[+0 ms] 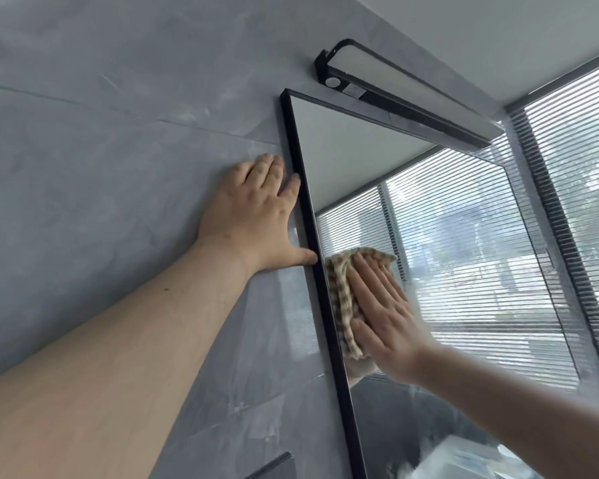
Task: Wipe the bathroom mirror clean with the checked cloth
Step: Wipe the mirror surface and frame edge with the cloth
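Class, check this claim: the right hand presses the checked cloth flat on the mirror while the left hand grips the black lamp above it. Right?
One error. The head view shows the left hand resting flat on the grey wall beside the mirror, not gripping the lamp. The right hand does press the checked cloth on it.

Looks like a bathroom: black-framed mirror [377, 174] fixed on grey marble-look wall tiles [101, 133] running left of it, black bar vanity light [395, 88] mounted just above it, slatted venetian blinds [581, 140] right of it.
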Tool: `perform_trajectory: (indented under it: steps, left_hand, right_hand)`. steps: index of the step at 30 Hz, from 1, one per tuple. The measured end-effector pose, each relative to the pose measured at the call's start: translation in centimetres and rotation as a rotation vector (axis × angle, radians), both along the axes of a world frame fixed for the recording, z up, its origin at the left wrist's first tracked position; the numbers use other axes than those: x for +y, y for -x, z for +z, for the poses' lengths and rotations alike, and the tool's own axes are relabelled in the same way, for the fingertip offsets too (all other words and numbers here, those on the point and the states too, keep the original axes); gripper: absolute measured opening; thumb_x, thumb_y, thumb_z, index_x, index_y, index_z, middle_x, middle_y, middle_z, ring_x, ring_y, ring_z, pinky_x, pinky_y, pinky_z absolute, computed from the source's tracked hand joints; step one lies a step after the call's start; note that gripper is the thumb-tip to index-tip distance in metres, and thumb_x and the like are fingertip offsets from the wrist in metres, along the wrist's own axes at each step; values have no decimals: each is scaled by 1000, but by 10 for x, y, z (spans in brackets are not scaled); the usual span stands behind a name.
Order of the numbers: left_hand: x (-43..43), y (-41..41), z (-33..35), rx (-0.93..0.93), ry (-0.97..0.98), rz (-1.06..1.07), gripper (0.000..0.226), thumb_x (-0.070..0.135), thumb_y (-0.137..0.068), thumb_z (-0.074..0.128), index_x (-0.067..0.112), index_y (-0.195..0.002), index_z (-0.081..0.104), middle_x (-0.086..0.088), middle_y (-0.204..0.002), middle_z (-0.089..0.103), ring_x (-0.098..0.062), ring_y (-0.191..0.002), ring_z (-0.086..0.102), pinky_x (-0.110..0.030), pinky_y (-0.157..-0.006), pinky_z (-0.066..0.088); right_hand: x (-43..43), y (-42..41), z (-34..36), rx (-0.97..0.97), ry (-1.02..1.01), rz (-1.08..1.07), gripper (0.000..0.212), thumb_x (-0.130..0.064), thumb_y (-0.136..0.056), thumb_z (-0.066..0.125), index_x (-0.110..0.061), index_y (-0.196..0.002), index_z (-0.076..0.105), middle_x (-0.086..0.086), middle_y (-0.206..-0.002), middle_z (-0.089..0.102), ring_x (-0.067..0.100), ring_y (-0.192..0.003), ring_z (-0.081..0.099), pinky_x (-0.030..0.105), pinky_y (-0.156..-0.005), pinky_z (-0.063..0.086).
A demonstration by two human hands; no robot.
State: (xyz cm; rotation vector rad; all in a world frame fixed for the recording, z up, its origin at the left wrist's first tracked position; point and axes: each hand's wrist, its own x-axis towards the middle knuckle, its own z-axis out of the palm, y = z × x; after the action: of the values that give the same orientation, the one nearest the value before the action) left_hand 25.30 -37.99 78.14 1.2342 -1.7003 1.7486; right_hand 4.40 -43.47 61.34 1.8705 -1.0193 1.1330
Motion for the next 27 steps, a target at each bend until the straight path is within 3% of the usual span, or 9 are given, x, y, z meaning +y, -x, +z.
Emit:
perform_trajectory:
  steps: [5, 13, 19, 24, 27]
  left_hand:
    - [-1, 1, 1, -1, 4, -18, 126, 99, -65, 27, 17, -159, 14, -16, -165, 14, -29, -153, 9, -43, -120, 12]
    - [0, 0, 0, 4, -19, -46, 122, 96, -66, 23, 16, -158, 18, -18, -165, 15, -30, -153, 10, -44, -121, 11]
    - [0, 0, -2, 2, -22, -35, 123, 98, -67, 28, 17, -158, 16, -17, -165, 12, -30, -153, 7, -44, -123, 9]
    - [1, 0, -2, -2, -20, -21, 122, 98, -67, 25, 16, -158, 15, -17, -165, 11, -30, -153, 6, -44, -123, 9]
    - [0, 0, -2, 1, -16, -28, 123, 98, -67, 25, 17, -158, 16, -17, -165, 11, -30, -153, 6, -44, -123, 9]
  right_hand:
    - [5, -14, 11, -79, -1, 112, 68, -43, -96, 24, -20, -158, 8, 2, -166, 5, 16, -154, -1, 36, -125, 1]
    - [14, -26, 92, -70, 2, 113, 70, -44, -92, 21, -21, -157, 4, -5, -162, -3, 6, -152, -10, 25, -122, -9]
    - [11, -13, 31, -132, -73, 83, 69, -46, -95, 22, -24, -157, 1, -1, -166, -2, 9, -153, -9, 33, -124, -5]
    - [31, -1, -3, -91, -238, -24, 70, -46, -99, 31, -35, -151, -14, -18, -159, -23, -7, -142, -28, 17, -112, -17]
    - [40, 0, 4, 59, -195, -253, 70, -51, -98, 18, -24, -152, -16, 0, -162, -19, 12, -148, -25, 35, -123, -10]
